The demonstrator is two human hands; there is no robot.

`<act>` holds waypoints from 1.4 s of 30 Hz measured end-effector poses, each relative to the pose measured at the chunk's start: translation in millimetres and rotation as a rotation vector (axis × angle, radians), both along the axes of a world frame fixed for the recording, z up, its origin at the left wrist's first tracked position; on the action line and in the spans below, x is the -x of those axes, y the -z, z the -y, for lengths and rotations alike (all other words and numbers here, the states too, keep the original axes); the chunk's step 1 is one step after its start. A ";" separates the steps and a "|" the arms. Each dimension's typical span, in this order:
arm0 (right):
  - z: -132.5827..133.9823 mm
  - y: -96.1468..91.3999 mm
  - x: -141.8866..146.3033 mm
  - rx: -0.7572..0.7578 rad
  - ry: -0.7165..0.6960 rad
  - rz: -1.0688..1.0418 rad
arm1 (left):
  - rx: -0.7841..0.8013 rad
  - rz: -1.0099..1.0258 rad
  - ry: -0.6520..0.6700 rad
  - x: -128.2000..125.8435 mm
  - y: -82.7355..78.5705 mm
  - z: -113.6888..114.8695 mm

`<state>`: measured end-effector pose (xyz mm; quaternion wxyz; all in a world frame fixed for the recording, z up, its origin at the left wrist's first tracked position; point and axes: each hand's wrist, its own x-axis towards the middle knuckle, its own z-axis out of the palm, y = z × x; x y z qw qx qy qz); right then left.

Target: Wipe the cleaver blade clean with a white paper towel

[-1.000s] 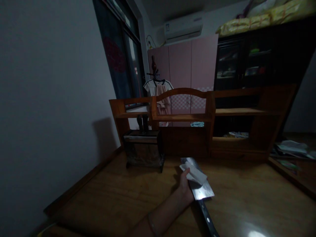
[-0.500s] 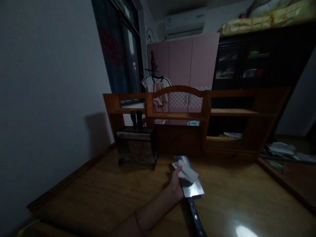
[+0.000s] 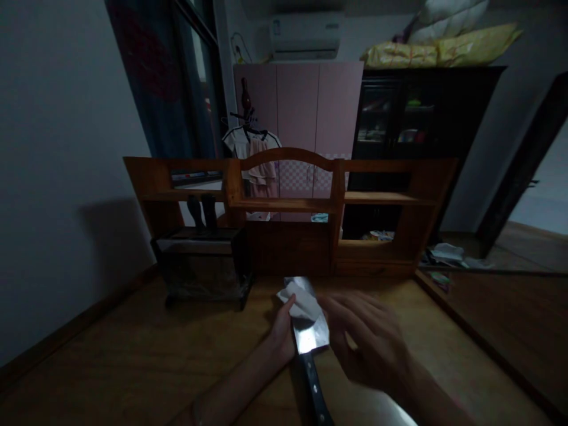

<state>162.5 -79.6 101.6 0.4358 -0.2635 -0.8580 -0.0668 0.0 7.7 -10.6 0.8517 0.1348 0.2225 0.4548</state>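
Head view: left hand [image 3: 283, 332] grasps tissue [image 3: 302, 303] and cleaver [image 3: 307, 339], seemingly mid-wipe; right hand [image 3: 373, 343], loosely curled, apparently empty, hovers just right of cleaver; next move likely calls for edge-wary care

Left forearm [image 3: 242, 378]: bare, rising from the lower edge and slanting up to the right.
Left wrist [image 3: 271, 349]: bent a little, so the grip points more straight ahead than the arm.
Left grip [image 3: 284, 328]: closed on its load.
Left thumb [image 3: 290, 303]: laid on top, tip forward.
Right forearm [image 3: 428, 387]: coming in from the lower right, slanting up to the left.
Right grip [image 3: 370, 340]: raised, back toward the camera, blurred.
Right fingers [image 3: 355, 310]: curved, reaching leftward, a gap among them.
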 end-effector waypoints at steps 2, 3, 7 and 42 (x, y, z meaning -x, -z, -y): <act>-27.5 14.6 7.9 0.041 0.036 0.118 | -0.033 0.004 -0.024 -1.0 0.1 -0.8; -40.0 24.8 10.7 0.099 0.047 0.165 | -0.038 -0.008 -0.045 -1.0 0.8 -1.7; -65.1 64.5 10.2 0.345 0.073 0.186 | 0.025 -0.075 0.030 1.4 1.2 -4.4; -85.9 114.6 6.6 0.541 0.169 0.258 | -0.094 0.017 0.150 5.5 -2.4 5.0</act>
